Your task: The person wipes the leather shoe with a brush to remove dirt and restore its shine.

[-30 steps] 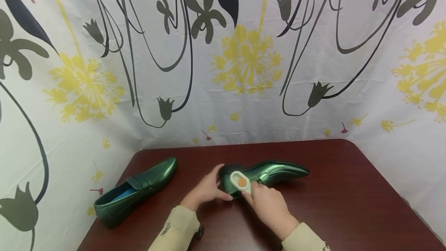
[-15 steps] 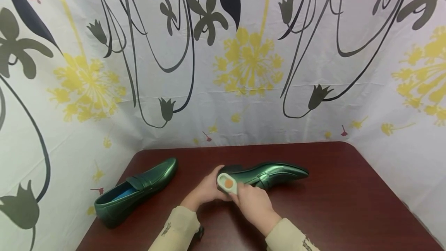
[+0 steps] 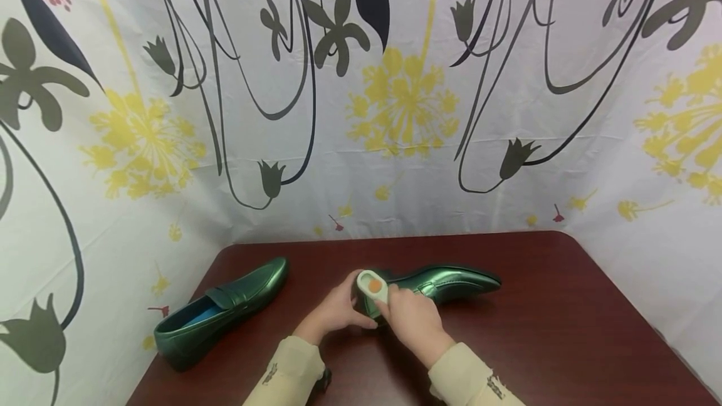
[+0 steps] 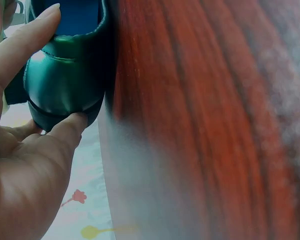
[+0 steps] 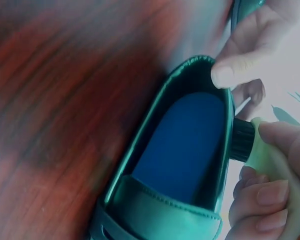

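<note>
A metallic green loafer (image 3: 459, 281) lies on its side on the table, toe to the right. My left hand (image 3: 337, 307) holds its heel; in the left wrist view the thumb lies at the opening's rim and fingertips press low on the heel. In my right hand (image 3: 414, 323) is a small brush (image 5: 262, 157) with a pale green handle and an orange spot. Its short dark bristles (image 5: 242, 140) meet the shoe's side near the heel. The blue insole (image 5: 182, 145) shows inside. A matching green loafer (image 3: 225, 309) stands upright at the left.
The dark red-brown wooden table (image 3: 541, 331) has rounded far corners. A white flower-printed cloth (image 3: 406, 205) hangs behind it and along both sides. A small dark object (image 3: 323, 381) shows beside the left sleeve.
The right hand has slid the brush left along the shoe's side to the heel, then slightly up. The left hand stays at the heel. The other loafer has not moved.
</note>
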### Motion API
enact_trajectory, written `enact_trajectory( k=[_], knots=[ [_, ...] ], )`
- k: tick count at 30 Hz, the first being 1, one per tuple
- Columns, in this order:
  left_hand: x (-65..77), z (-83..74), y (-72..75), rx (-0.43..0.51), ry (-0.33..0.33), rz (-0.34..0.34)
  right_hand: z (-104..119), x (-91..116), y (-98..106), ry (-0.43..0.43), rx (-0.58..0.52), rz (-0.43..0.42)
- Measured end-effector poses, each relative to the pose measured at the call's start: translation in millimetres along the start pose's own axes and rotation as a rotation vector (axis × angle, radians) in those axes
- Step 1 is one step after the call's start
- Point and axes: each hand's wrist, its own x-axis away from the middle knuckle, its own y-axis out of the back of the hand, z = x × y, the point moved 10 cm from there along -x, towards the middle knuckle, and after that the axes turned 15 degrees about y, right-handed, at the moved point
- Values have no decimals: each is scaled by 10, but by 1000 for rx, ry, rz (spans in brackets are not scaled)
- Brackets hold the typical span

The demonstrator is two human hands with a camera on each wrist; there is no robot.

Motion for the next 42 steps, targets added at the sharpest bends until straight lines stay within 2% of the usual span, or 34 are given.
enact_trajectory(
  k=[5,12,22,29,36,42],
  knots=[
    [-14,26,-1,22,43,-1,-122,1,-9,-56,-31,53],
    [-25,41,0,10,64,-5,-292,44,45,-116,-36,100],
    [-20,145,8,-3,94,-15,-617,202,175,-198,-74,99],
    [-36,149,-10,-5,105,-4,-847,342,300,-240,-113,81],
    [-40,116,-13,-3,112,8,-1071,519,432,-260,-94,51],
    [-45,102,-9,-4,119,11,-1289,696,459,-290,-127,36]
  ],
)
